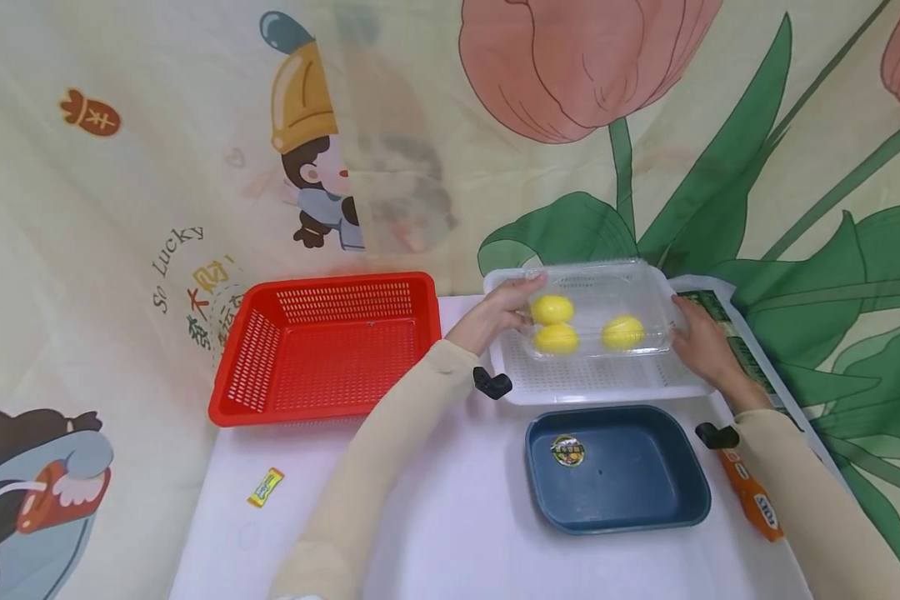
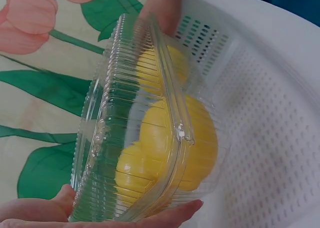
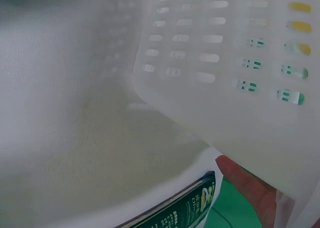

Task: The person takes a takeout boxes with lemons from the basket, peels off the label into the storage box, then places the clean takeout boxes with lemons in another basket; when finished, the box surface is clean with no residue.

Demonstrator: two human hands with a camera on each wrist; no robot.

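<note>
A clear plastic clamshell box with three yellow lemons inside is held over the white perforated basket. My left hand grips its left end. In the left wrist view, the thumb and fingers of that left hand lie on either side of the box. At the opposite end, my right hand holds the box. In the right wrist view, only part of the right hand shows beside the white basket wall, which hides its contact with the box.
A red basket stands at the left, with a small yellow packet in front of it. Before the white basket is a dark blue tray. An orange package lies under the right forearm; a dark green package is at the right.
</note>
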